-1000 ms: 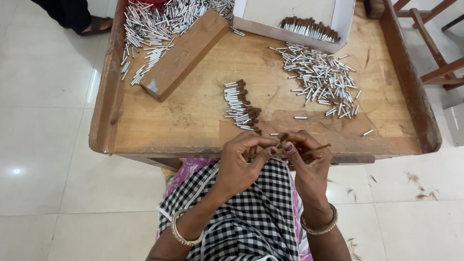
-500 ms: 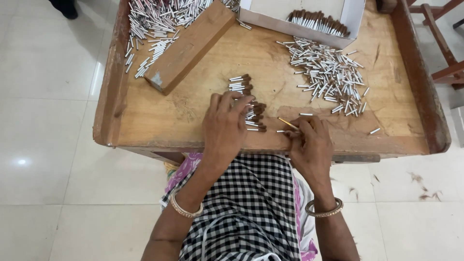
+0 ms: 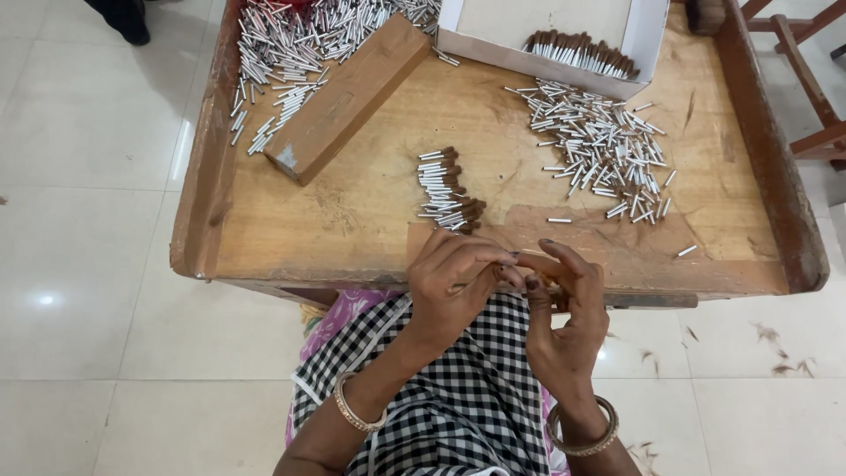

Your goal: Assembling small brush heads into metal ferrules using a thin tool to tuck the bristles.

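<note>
My left hand [image 3: 454,278] and my right hand [image 3: 564,308] meet at the near edge of a low wooden tray table [image 3: 352,211], over my black-and-white checked lap cloth [image 3: 467,388]. Their fingertips pinch one small thin stick between them; the fingers mostly hide it. Just beyond my left hand lies a short row of finished sticks, white with brown tips [image 3: 445,189]. A loose heap of white sticks [image 3: 599,150] lies further right.
A wooden block [image 3: 348,97] lies diagonally at the left, with a big pile of white sticks [image 3: 282,44] behind it. A white cardboard box [image 3: 546,26] holds brown-tipped sticks. Raised tray rims [image 3: 771,150] border the sides. A wooden chair [image 3: 815,79] stands at right.
Half a second ago my left hand was out over the row of finished sticks; it has come back to the near edge, and both hands again pinch a stick together.
</note>
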